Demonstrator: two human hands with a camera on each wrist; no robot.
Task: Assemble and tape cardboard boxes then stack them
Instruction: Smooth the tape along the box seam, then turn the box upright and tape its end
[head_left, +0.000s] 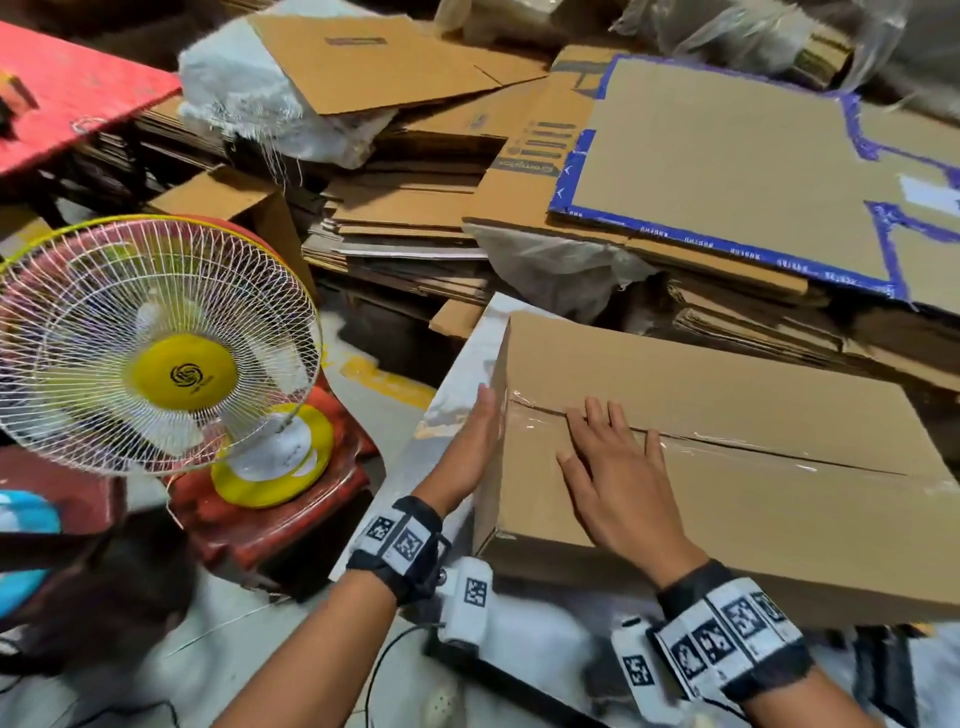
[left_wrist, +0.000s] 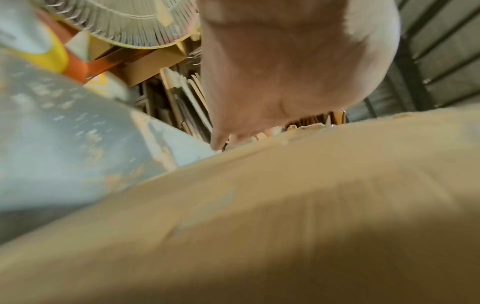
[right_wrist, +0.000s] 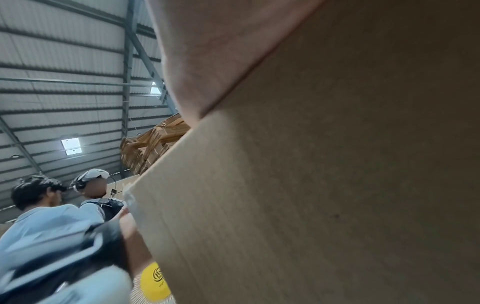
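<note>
Here, matte cardboard box (head_left: 727, 447), glossy tape (head_left: 753, 441) on seam; both hands' fingers (head_left: 602, 415) flat, straight.

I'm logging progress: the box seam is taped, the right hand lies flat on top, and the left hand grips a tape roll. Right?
Not quite. The left hand holds no tape roll; the head view shows it pressed flat against the box's left end. The rest stands: clear tape covers the seam and the right hand lies flat on top.
</note>
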